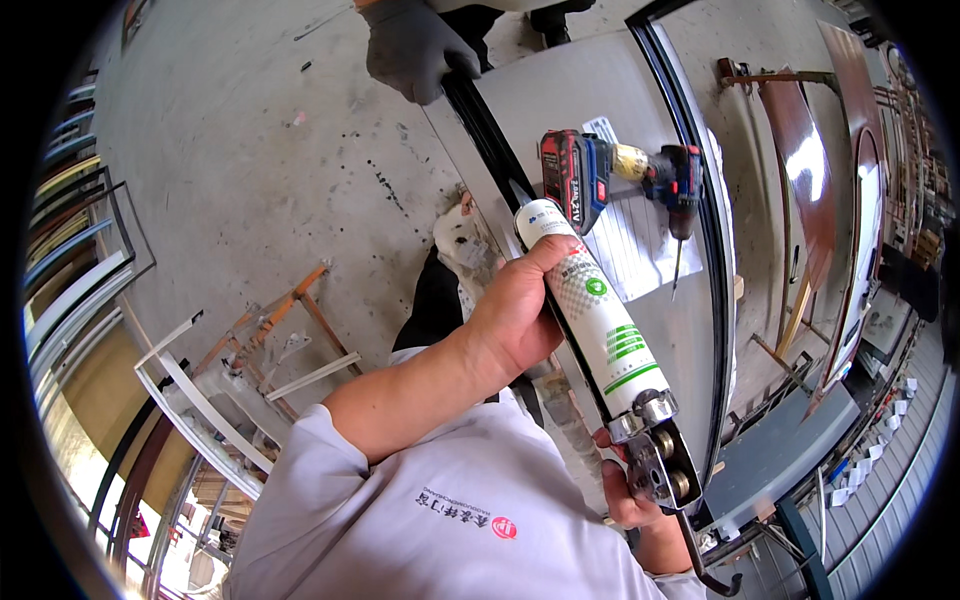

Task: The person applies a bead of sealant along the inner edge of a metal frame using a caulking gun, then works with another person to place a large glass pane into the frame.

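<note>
A caulking gun loaded with a white and green sealant cartridge slants across the middle, its nozzle end up and left. My left hand wraps round the cartridge near that end, thumb on top. At the gun's rear my right hand grips the handle, its fingers partly hidden by the metal mechanism. The nozzle end lies over a black frame profile along the left edge of a grey panel. Just beyond the cartridge, a blue and red cordless drill with a long bit lies on the panel.
Another person's dark-gloved hand holds the frame's far left end. A printed sheet lies under the drill. An orange trestle stands at left, near racks of profiles. Brown arched panels lean at right.
</note>
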Motion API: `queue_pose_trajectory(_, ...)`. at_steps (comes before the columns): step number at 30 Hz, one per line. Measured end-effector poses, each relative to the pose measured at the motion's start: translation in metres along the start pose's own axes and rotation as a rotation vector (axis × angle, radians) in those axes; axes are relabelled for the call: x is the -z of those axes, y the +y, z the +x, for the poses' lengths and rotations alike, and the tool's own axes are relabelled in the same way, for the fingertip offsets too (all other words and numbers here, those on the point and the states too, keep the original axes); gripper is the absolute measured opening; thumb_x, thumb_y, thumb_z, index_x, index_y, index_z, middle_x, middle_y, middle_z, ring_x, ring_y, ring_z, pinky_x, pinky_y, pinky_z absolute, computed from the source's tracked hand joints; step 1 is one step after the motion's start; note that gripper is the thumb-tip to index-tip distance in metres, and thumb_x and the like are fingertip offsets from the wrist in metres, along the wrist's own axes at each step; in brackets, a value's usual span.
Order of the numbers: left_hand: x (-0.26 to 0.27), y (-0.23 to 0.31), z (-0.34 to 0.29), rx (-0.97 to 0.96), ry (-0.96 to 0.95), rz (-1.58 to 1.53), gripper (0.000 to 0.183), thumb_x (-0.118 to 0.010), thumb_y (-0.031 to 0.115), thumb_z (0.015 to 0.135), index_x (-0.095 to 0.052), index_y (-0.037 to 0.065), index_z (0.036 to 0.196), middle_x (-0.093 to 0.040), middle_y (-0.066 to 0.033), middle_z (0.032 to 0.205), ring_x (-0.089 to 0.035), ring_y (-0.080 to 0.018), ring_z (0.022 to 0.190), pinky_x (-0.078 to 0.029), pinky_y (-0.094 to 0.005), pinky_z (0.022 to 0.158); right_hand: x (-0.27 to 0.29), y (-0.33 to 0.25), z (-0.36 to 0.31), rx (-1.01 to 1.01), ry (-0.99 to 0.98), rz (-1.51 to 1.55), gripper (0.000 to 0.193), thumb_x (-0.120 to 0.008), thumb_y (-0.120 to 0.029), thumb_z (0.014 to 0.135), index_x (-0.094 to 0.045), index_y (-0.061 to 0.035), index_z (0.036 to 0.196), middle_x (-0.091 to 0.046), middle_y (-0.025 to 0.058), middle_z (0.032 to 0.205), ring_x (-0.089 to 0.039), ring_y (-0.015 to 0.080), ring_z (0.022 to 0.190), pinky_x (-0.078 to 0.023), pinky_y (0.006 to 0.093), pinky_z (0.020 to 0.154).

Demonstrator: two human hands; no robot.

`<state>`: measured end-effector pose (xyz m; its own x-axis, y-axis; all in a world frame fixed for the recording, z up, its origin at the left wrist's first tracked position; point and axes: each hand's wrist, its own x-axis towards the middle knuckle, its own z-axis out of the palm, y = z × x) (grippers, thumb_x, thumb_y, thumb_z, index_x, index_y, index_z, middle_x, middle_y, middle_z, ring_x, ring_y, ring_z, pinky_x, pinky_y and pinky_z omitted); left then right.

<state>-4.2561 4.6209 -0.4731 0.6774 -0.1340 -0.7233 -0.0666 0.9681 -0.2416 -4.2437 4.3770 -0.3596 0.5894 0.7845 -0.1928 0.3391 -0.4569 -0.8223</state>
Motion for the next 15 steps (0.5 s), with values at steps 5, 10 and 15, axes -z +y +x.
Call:
queue_pose_trajectory(5,0.017,-0.038,0.000,-0.006,0.099,0.033,0.027,-0.061,0.026,0.095,-0.054,0.007,0.112,-0.063,-0.0098,0.098,-0.064,-0.0264,0.090,-0.054,-0.0477,0.089,0.004,0.007,-0.027,-0.011,0.018,0.027,0.028,-0.061,0.005,0.056,-0.065,0.0004,0.083,-0.064,0.0150,0.083,-0.063,0.0352,0.070,-0.056,0.0388,0.066)
queue_pose_trajectory(10,0.034,-0.069,0.001,-0.003,0.050,0.042,0.029,-0.061,0.025,0.094,-0.053,0.005,0.113,-0.063,-0.0122,0.100,-0.064,-0.0297,0.091,-0.052,-0.0525,0.093,0.010,0.011,-0.057,-0.089,0.029,0.118,0.032,-0.058,0.009,0.062,-0.064,-0.0001,0.092,-0.066,0.0142,0.089,-0.066,0.0304,0.077,-0.056,0.0359,0.069)
queue_pose_trajectory(15,0.051,-0.103,-0.002,0.058,0.040,0.034,0.033,-0.058,0.026,0.096,-0.049,0.004,0.119,-0.061,-0.0162,0.111,-0.063,-0.0352,0.104,-0.048,-0.0597,0.098,0.022,0.014,-0.094,-0.147,-0.082,0.242,0.040,-0.047,0.015,0.075,-0.053,0.0001,0.111,-0.059,0.0150,0.099,-0.063,0.0276,0.088,-0.053,0.0401,0.077)
